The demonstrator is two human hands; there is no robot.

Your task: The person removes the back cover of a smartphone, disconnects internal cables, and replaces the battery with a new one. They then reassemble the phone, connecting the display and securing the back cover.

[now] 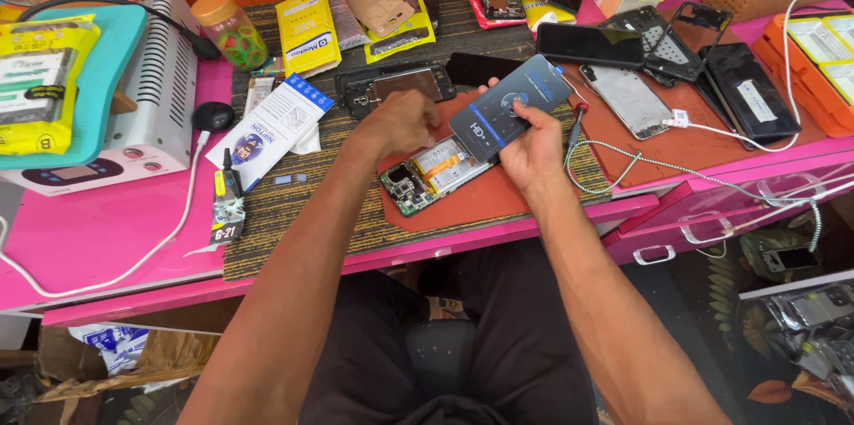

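Left hand (405, 122) rests curled, knuckles up, on the red mat (480, 198) just above the opened phone (436, 174), apparently steadying it (whether it pinches anything cannot be told). Right hand (532, 151) grips a blue screen panel (509, 106), tilted up over the phone, on the pink desk (107, 229).

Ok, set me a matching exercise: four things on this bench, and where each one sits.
Things:
1. glue tube
2. plastic jar
3. opened phone
4. screen panel

Places:
A. in the right hand
B. on the red mat, beneath the left hand
C. left edge of the woven mat
D. beside the white machine

Pairs: 1-C, 2-D, 3-B, 4-A
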